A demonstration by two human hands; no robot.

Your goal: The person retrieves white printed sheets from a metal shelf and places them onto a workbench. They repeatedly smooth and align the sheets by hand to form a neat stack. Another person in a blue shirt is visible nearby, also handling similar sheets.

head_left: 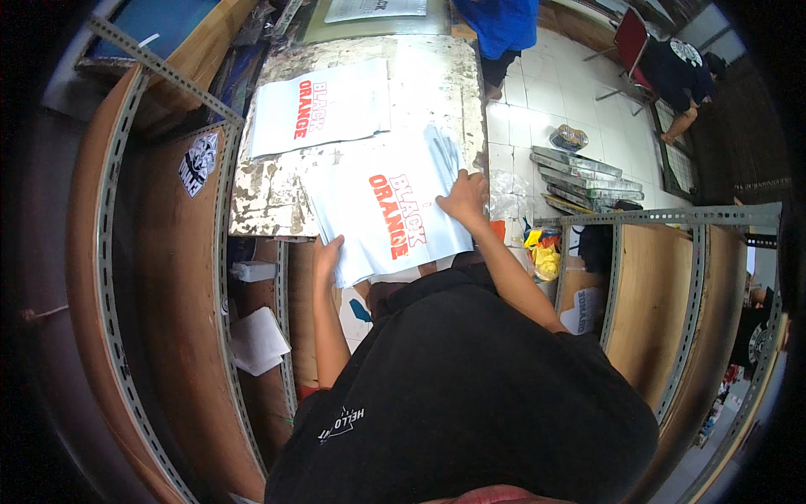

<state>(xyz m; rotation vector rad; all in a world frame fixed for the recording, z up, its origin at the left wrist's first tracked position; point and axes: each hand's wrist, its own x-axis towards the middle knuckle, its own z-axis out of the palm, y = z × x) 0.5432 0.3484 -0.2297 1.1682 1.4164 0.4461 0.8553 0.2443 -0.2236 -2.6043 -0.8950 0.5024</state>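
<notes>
A loose stack of pale, thin sheets (357,197) with red-orange lettering spans the near edge of the worn table (273,189), its near part overhanging toward my body. At the stack's near left edge, my left hand (327,256) grips it with the thumb along the side. My right hand (464,198) holds the right edge, thumb on top and the other fingers partly hidden around the side. Several layers fan out unevenly at the far right corner. Just beyond lies a second stack of matching printed sheets (277,101), flat on the table.
Farther back, another printed sheet (369,8) rests on a greenish board. Metal-framed wooden shelves (180,277) flank me on both sides. A person in blue (504,25) stands past the table; another sits near a red chair (631,42). Stacked flat frames (583,176) lie on the tiled floor.
</notes>
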